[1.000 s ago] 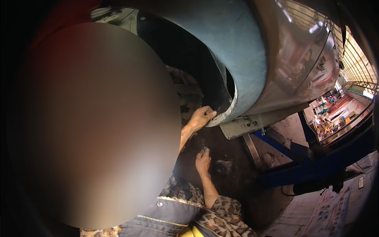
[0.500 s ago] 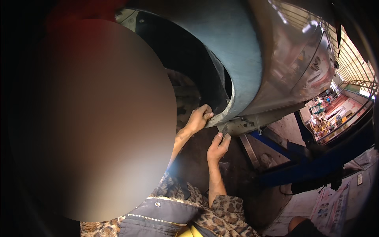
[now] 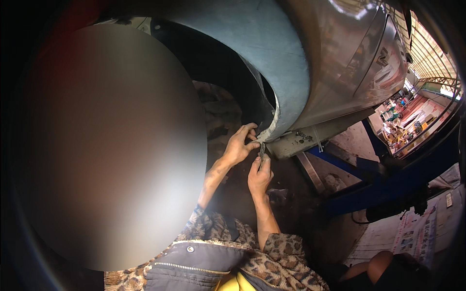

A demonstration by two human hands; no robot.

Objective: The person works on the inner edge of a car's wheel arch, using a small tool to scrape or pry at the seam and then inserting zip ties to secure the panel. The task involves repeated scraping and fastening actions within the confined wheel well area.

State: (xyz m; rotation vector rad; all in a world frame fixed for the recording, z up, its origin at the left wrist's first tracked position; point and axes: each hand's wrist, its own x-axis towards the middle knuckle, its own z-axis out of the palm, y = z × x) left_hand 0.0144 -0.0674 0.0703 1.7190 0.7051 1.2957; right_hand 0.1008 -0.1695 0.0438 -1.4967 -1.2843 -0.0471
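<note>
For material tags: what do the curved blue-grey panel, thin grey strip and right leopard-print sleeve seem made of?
Curved blue-grey panel: probably primed metal, matte, given its smooth, dull surface; plastic possible.
Thin grey strip: perhaps metal, from its straight grey look; finish unclear.
Right leopard-print sleeve: fuzzy plush fabric, by its pile.

Light comes through a pale, ribbed roof (image 3: 429, 51) at upper right. Beneath it, colourful clutter (image 3: 397, 110) crowds the far area. The floor (image 3: 286, 177) is dark mid-view; a printed sheet (image 3: 413, 233) lies at lower right.
</note>
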